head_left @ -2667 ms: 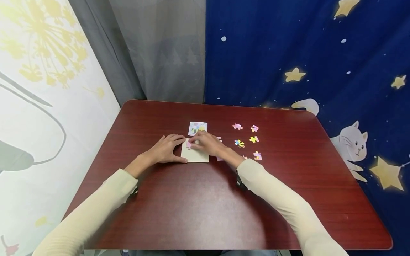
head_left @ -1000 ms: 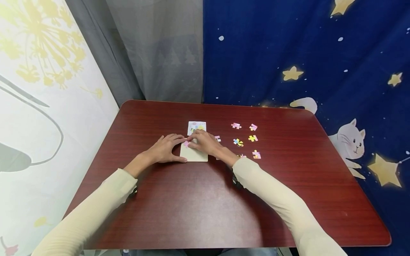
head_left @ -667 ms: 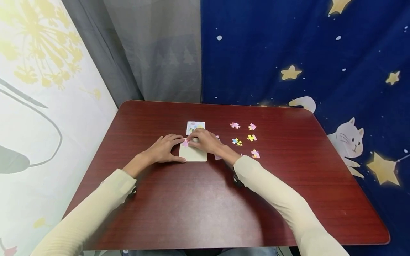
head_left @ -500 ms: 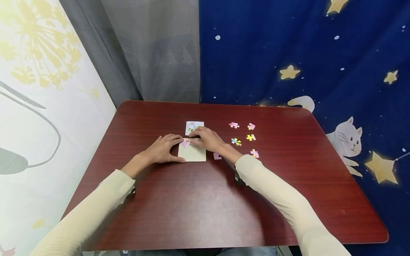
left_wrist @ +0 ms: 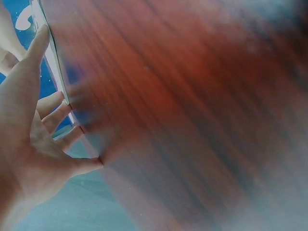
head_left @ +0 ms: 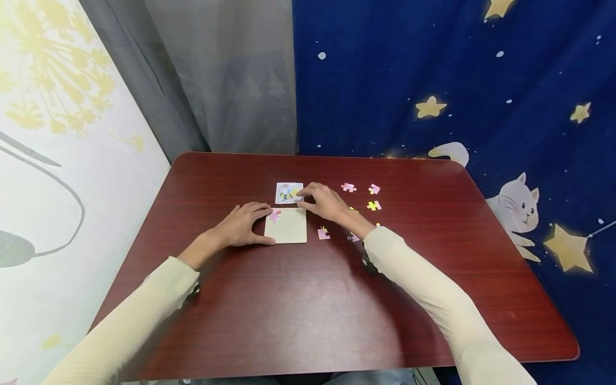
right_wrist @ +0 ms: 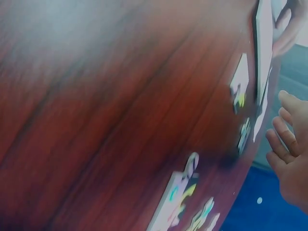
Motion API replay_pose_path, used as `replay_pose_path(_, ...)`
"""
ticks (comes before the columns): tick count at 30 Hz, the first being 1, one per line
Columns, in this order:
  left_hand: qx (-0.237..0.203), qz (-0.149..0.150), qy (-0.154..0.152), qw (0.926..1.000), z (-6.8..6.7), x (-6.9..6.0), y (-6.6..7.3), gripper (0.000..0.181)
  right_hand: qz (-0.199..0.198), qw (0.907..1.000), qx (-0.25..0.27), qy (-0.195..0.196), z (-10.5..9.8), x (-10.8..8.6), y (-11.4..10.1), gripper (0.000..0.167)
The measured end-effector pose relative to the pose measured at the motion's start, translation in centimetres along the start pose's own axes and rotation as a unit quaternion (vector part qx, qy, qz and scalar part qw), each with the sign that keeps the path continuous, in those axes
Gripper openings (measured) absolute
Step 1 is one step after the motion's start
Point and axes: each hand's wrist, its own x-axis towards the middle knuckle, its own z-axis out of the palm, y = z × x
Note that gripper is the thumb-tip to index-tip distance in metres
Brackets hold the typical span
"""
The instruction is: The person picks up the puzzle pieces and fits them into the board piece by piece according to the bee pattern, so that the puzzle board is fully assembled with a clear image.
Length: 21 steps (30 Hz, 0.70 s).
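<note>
A cream square tray (head_left: pixel 290 230) lies on the table with a pink puzzle piece (head_left: pixel 275 215) in its upper left corner. My left hand (head_left: pixel 242 224) rests at the tray's left side, thumb at the lower edge, fingers spread by the upper corner; the left wrist view shows this hand (left_wrist: pixel 33 130) against the tray edge (left_wrist: pixel 57 62). Above the tray's upper right corner hovers my right hand (head_left: pixel 327 203), fingers loosely bent, nothing visible in them. It is beside a small picture card (head_left: pixel 287 193). In the right wrist view the right hand (right_wrist: pixel 293 149) has its fingers apart.
Right of the tray lie several loose puzzle pieces, among them a pink one (head_left: pixel 324 233), a yellow one (head_left: pixel 374 205) and two pink ones at the back (head_left: pixel 348 187). My right forearm partly covers some. Curtains stand behind the red-brown table (head_left: pixel 298 299).
My right hand has let go of the pink piece and moved right, off the tray, uncovering the piece and the picture card. The left hand has stayed at the tray's side.
</note>
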Motion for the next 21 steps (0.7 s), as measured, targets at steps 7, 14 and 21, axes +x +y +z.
replay_pose_path(7, 0.001, 0.002, 0.002, 1.0, 0.1, 0.0, 0.0, 0.102, 0.018, 0.9996, 0.02, 0.011, -1.0, -0.8, 1.8, 0.036)
replay_pose_path(14, 0.001, 0.003, 0.001, 1.0, 0.2, 0.0, -0.1, 0.102, 0.035, 0.9991, 0.012, 0.02, -2.0, -1.5, 3.6, 0.035)
replay_pose_path(21, 0.0, 0.005, 0.003, 1.0, 0.1, -0.1, -0.1, 0.101, 0.058, 0.9981, -0.006, 0.017, -2.9, -2.0, 5.2, 0.036)
